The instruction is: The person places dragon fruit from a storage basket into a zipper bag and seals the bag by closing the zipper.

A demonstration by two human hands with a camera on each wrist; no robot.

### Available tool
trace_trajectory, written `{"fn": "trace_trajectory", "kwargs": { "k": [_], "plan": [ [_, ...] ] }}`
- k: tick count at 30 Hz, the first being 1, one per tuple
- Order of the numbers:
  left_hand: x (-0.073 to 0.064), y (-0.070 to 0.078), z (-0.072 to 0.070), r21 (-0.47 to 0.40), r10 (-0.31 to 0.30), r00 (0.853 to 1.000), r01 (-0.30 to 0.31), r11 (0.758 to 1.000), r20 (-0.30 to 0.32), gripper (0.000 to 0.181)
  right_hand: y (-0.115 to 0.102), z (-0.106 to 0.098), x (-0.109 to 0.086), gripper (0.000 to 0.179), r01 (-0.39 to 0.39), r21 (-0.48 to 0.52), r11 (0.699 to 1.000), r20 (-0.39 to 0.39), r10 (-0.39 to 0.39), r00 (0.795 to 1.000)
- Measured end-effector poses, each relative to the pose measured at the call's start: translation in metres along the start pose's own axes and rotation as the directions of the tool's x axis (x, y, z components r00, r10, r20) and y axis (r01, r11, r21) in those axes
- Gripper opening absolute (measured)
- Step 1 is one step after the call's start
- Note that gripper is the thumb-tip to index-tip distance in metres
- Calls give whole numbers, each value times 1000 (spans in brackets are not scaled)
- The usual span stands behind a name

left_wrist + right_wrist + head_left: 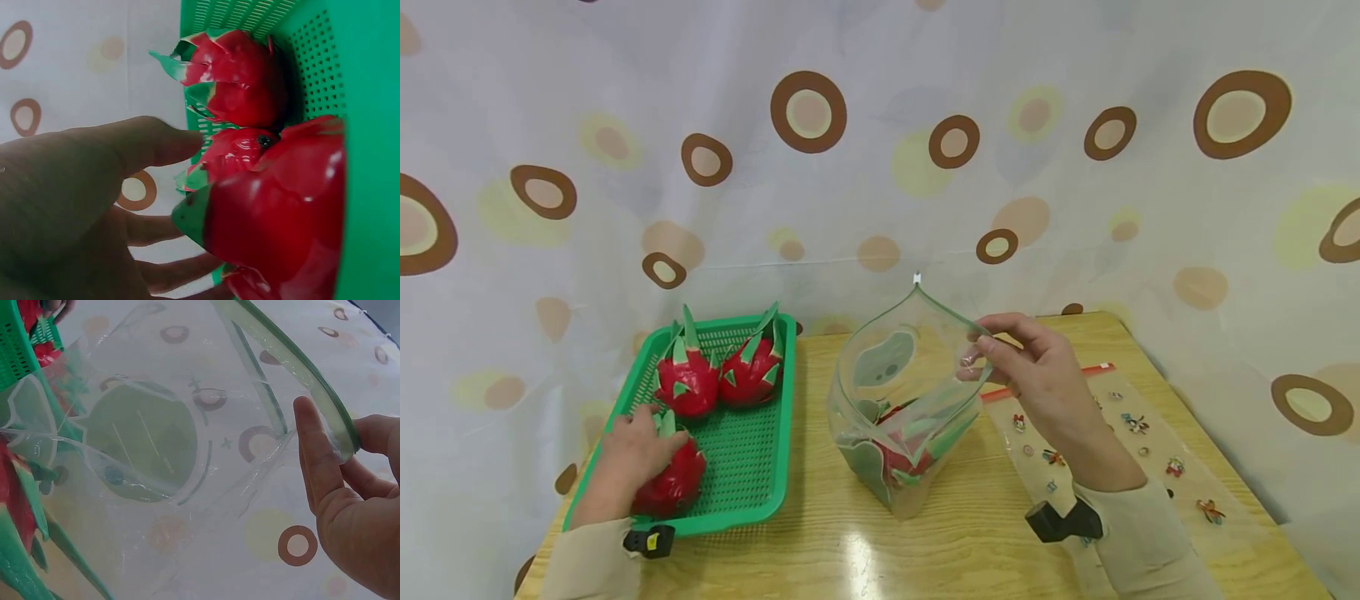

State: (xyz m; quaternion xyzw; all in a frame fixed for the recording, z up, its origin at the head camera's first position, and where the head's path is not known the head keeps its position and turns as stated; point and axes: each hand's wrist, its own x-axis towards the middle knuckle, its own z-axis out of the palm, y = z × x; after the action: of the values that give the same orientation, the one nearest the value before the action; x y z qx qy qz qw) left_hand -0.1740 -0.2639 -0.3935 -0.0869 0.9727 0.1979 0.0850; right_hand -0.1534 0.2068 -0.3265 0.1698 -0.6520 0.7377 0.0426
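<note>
My left hand (638, 450) is over the front dragon fruit (676, 479) in the green basket (787, 417). In the left wrist view its thumb (159, 144) is stretched out and its fingers reach beside the fruit's leafy end, not closed round it. Two more dragon fruits, one on the left (688, 383) and one on the right (752, 371), lie at the back of the basket. With thumb and fingers my right hand (1037, 375) pinches the rim of a clear zip bag (865, 392), whose mouth stands wide. Inside the bag is red and green dragon fruit (19, 506), partly hidden by printed film.
A flat clear bag with a red zip (1097, 368) and small printed figures lies at the right of the wooden table (820, 550). Behind the table hangs a pale curtain (880, 200) with brown rings. Bare tabletop shows between basket and standing bag.
</note>
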Motion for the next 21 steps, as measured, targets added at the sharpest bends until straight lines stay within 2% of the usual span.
{"fn": "trace_trajectory", "kwargs": {
  "k": [5,7,15,21],
  "plan": [
    [2,-7,2,38,-33,988,28,999,153,87,-1,0,-1,22,-6,-7,1000,-4,6,1000],
    [3,-7,2,50,-42,981,33,998,188,89,-1,0,-1,22,-8,-9,1000,-6,8,1000],
    [4,-9,2,59,-62,969,50,997,238,84,0,0,0,23,7,-17,1000,0,-7,1000],
    [6,-7,5,80,-104,951,84,993,290,107,0,-1,-1,22,10,-2,1000,7,-10,1000]
  ]
}}
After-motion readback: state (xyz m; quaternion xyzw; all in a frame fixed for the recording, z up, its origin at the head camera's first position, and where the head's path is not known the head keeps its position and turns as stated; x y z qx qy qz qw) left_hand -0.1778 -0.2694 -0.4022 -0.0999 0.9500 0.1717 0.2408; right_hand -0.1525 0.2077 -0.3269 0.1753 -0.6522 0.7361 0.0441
